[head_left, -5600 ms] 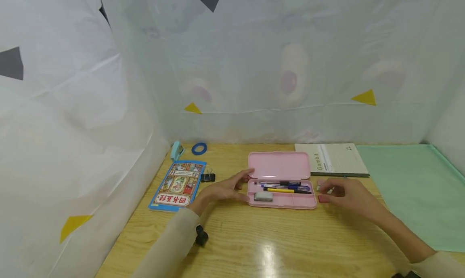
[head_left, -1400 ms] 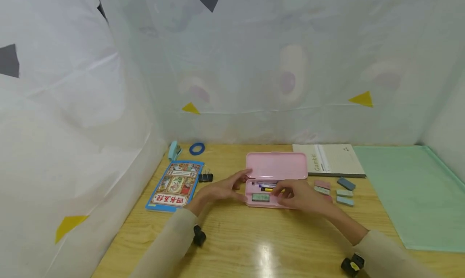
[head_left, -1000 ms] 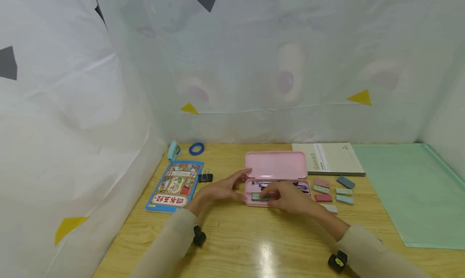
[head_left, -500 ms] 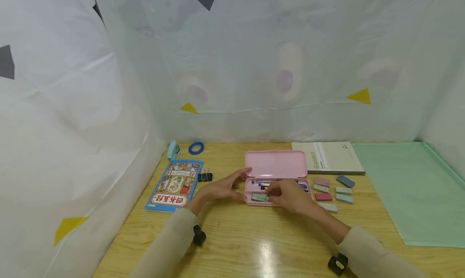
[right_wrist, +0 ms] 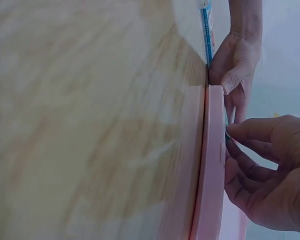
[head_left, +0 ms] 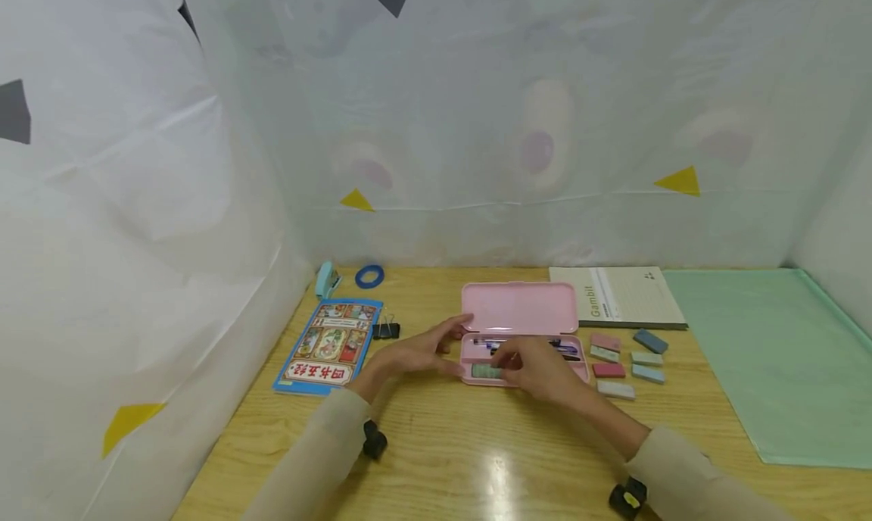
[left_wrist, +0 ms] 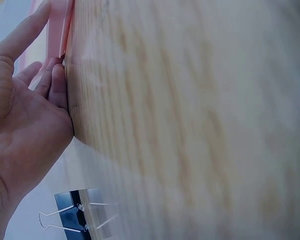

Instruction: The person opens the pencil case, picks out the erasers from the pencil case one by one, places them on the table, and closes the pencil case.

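A pink pencil case (head_left: 519,309) lies on the table with its lid raised, several pens (head_left: 565,348) in its back compartment. In its front left compartment sits a green eraser (head_left: 484,371). My right hand (head_left: 541,373) reaches into the case, thumb and fingertips pinching the eraser's right end; in the right wrist view the right hand (right_wrist: 270,165) mostly hides it. My left hand (head_left: 415,352) rests against the case's left side, thumb near the front corner and forefinger by the lid. In the left wrist view, the left hand's (left_wrist: 30,117) fingers touch the pink edge.
Right of the case lie several erasers, among them a red one (head_left: 608,370) and a dark blue one (head_left: 650,341). A notebook (head_left: 636,297) and green mat (head_left: 763,354) are beyond. Leftward are a booklet (head_left: 330,347), binder clip (head_left: 386,331), stapler (head_left: 327,280) and blue tape roll (head_left: 369,276).
My right hand has moved left from the erasers into the case. A green eraser now shows where a whitish one was; it was tilted half a second ago and lies flatter. My left hand stays.
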`<state>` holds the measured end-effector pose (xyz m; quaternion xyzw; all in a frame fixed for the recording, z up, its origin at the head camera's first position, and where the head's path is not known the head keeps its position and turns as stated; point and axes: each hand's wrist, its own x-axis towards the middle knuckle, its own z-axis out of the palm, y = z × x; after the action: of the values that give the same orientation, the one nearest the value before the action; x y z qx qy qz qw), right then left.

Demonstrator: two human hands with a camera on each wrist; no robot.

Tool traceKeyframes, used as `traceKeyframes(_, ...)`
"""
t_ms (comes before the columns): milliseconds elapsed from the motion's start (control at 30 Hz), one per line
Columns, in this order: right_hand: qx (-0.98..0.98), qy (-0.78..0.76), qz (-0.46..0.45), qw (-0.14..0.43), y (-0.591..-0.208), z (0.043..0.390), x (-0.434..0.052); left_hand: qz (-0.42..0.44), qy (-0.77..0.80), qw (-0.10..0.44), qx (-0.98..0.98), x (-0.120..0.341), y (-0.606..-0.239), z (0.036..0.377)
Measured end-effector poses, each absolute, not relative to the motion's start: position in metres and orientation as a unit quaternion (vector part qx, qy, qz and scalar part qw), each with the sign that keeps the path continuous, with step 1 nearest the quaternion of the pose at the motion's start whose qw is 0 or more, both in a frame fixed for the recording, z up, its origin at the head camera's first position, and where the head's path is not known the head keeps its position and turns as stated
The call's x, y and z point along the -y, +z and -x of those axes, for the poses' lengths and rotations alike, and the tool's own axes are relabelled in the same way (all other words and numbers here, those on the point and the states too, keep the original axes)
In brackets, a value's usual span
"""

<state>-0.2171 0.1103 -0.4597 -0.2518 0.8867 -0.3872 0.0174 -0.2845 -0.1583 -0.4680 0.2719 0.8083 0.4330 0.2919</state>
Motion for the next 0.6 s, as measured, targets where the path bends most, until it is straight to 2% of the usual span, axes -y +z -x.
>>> traceKeyframes(467, -0.868, -0.428, 0.25, 0.003, -0.46, 0.214, -0.119, -0.273, 0.434, 0.293, -0.807, 0.159, -0.472, 0.286)
traceKeyframes(600, -0.864, -0.434, 0.253, -0.027, -0.454, 0.212, -0.137, -0.277, 0.433, 0.292, -0.807, 0.159, -0.472, 0.288)
